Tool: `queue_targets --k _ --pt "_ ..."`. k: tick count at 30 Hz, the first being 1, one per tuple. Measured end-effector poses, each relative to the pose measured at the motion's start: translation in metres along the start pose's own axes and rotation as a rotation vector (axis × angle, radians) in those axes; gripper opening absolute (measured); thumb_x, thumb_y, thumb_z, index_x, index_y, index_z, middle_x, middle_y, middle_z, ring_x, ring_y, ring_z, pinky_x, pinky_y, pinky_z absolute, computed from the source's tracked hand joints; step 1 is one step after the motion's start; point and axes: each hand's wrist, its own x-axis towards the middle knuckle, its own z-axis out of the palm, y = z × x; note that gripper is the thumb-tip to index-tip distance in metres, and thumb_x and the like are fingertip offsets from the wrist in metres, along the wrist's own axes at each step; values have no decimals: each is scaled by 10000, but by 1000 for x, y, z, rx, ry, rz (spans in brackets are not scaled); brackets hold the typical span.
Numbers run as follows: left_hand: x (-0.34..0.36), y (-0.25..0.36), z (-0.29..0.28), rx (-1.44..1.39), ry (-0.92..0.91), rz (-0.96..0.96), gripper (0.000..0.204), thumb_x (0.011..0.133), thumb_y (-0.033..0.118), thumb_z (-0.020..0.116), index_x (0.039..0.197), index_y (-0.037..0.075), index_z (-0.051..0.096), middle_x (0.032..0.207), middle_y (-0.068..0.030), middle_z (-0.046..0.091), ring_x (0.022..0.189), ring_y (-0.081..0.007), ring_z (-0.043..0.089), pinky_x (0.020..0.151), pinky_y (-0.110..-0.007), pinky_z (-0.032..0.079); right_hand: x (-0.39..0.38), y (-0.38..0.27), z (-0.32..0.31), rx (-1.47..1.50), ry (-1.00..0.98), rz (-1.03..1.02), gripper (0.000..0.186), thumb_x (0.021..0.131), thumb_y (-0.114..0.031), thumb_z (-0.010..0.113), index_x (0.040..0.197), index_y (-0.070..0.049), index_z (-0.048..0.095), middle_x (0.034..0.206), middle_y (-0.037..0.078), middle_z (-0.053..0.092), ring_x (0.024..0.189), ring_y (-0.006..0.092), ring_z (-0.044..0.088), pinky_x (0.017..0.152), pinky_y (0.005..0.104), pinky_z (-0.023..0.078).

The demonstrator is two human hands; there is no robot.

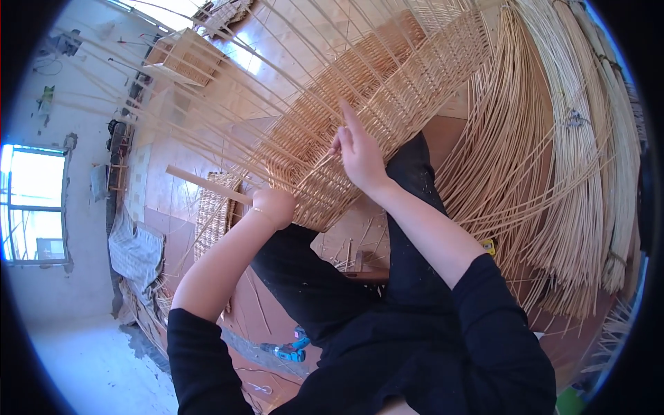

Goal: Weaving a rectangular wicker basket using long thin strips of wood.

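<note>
- Woven basket [432,72], long and boxy, lies slantwise before the person, near corner between the knees, far end toward the upper right. Golden-tan wicker, tight rows, ribbed surface; inner face a darker honey.
- Stakes [304,90]: thin, pale, smooth rods, unwoven, fanning out from the basket toward the upper left; some blur.
- Left hand [275,207]: at the basket's near left corner, fist closed round a stick [207,184]. Stick straight, pale, apparently wood, thicker than the stakes, jutting out leftward. Fingertips hidden.
- Right hand [361,158]: over the rim of the near long wall. Index finger straight out, other fingers bent; cannot tell whether they pinch a strand.
- Right side: thick sheaf of slender tan strands [508,104], glossy, curving and splaying at the lower ends. Beside it a paler, straighter bundle [570,131].
- Left of the basket: coarse woven piece [211,218], flat-looking, chunky weave. Farther up, a box-shaped wicker piece [185,59].
- Crumpled greyish cloth [138,252] near the rough plaster wall [76,294].
- Teal-and-black power tool [285,351] on the floor, by the person's dark-clothed leg [294,273].
</note>
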Motion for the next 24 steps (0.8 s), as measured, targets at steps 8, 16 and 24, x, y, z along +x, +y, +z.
queue_targets --k 8,16,24 --pt "-16 13 -23 -102 227 0 218 875 209 620 976 30 693 887 -181 714 813 -343 703 724 -456 548 6 26 -1 255 13 -7 524 1010 -113 461 1500 -115 273 778 62 658 657 210 634 657 345 508" --pt "35 30 -5 -1002 561 -103 266 944 283 595 926 35 690 841 -209 672 792 -410 645 707 -494 486 29 5 -5 -123 -147 -366 430 970 -57 485 1384 -172 460 1174 114 633 872 298 680 715 398 535" --pt "30 33 -4 -702 677 -132 267 979 248 520 1194 95 567 805 -216 677 780 -432 657 691 -513 503 68 -43 16 -25 217 -515 610 866 -9 543 1435 -210 460 1001 103 672 781 277 668 711 365 549"
